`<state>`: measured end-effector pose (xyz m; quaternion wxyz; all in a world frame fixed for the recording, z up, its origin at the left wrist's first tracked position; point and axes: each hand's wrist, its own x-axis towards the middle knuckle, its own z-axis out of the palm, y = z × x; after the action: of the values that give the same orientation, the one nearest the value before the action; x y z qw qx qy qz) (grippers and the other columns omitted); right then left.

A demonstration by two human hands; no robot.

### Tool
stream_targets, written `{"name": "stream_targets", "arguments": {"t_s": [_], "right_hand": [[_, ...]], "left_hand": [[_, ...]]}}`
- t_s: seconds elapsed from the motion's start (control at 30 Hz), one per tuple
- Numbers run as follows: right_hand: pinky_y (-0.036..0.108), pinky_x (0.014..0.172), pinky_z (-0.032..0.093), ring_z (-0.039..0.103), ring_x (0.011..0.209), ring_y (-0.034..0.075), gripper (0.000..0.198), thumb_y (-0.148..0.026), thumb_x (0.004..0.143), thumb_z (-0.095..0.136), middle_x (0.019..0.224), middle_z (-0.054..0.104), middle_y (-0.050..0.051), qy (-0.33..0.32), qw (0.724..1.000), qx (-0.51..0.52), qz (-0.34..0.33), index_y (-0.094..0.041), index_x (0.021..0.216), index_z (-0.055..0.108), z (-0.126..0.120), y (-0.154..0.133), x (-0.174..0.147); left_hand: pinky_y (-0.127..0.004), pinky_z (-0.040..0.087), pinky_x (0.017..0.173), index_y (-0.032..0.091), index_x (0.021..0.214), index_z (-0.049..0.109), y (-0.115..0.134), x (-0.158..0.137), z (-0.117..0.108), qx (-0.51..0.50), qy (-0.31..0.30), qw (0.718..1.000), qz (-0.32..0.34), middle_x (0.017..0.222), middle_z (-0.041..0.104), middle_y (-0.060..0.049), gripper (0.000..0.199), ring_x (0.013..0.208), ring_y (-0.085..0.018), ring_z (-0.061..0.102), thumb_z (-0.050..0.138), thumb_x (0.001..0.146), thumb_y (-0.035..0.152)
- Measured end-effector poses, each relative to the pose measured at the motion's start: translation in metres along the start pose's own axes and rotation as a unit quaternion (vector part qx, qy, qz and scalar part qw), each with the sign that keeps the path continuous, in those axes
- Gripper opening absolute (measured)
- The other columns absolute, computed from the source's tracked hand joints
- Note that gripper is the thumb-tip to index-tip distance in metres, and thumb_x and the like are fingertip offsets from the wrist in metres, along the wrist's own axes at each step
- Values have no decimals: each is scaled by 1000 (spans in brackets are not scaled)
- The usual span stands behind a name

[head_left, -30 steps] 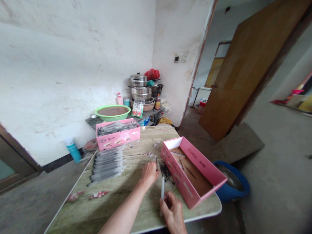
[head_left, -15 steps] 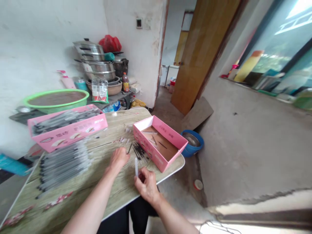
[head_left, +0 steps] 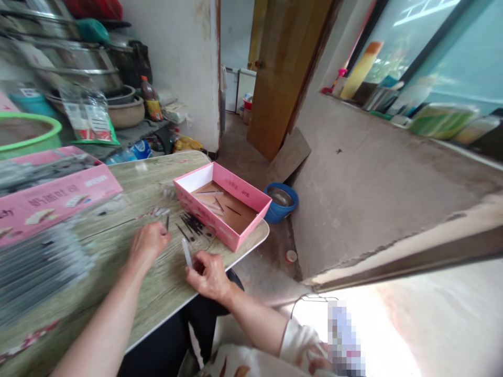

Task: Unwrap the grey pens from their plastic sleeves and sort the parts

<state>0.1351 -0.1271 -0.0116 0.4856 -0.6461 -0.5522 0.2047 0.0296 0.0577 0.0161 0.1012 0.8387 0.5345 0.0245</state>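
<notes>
My left hand (head_left: 150,240) is closed over the wood-patterned table (head_left: 153,175), with a thin black stick (head_left: 167,222) poking up from its fingertips. Nearer the table's front edge, my right hand (head_left: 209,273) pinches a translucent white tube (head_left: 186,252) that points upward. Between the hands and a pink box (head_left: 247,242) lies a loose group of short black sticks (head_left: 193,224). Inside that box are a few thin sticks on its brown bottom. At left, blurred grey tubes with clear ends (head_left: 43,272) lie in a pile before a second pink box (head_left: 74,193) filled with similar ones.
Behind the table are a green-rimmed basin (head_left: 55,131), stacked pots (head_left: 84,65) and a sauce bottle (head_left: 150,99). A blue bucket (head_left: 281,204) stands on the floor past the table's right corner. Part of another person, pixelated (head_left: 346,340), shows at lower right.
The view has swung to the right, so everything sits further left in the picture. Both hands keep hold of the same stick and tube, in nearly the same places over the table.
</notes>
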Motion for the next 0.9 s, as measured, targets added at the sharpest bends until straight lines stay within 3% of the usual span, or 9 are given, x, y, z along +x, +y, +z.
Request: {"name": "stream_targets", "arguments": {"t_s": [0.23,0.7,0.9], "right_hand": [[18,50,37,48,52,9,8,-25,76,56,62,53,-3,-9,1000,-15,-4,-17,73,57,0,0,0],[17,52,38,47,53,8,8,-26,77,56,61,51,-4,-8,1000,-28,-12,-18,74,56,-1,-1,0],[18,52,38,47,53,9,10,-28,77,56,61,52,-3,-11,999,-34,-10,-18,75,57,-1,-1,0]], "left_hand": [[-31,46,75,19,106,64,4,-5,-14,-59,40,997,-6,85,74,-7,35,86,-25,66,55,74,32],[-30,47,71,20,120,60,1,-5,-31,-119,165,978,-35,85,74,-5,47,83,-24,66,56,76,33],[-31,47,76,18,124,57,-1,-4,-28,-145,172,974,-11,88,74,-6,48,86,-23,67,56,78,32]]}}
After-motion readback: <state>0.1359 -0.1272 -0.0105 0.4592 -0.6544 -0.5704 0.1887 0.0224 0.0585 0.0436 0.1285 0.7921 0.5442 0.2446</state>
